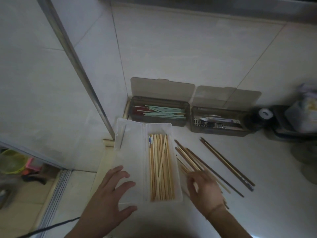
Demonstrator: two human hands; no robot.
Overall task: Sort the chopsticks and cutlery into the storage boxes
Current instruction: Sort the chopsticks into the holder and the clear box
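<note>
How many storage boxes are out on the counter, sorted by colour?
Clear white box, holding light wooden chopsticks: 1
Smoky grey boxes, one with mint and red chopsticks, one with metal cutlery: 2
Total: 3 boxes, all with lids open.

A pale, smooth countertop (223, 212) is seen across the lower right, dimly lit, with a brighter patch at about 5 o'clock. White wall tiles (171, 48) with thin grey joints are seen from 12 to 2 o'clock. A metal frame bar (75, 66) is run diagonally from 11 o'clock toward the centre. Tiled flooring (20, 203) and a ribbed metal track (56, 191) are visible at 8 o'clock, where a green basket (12, 162) is set.
</note>
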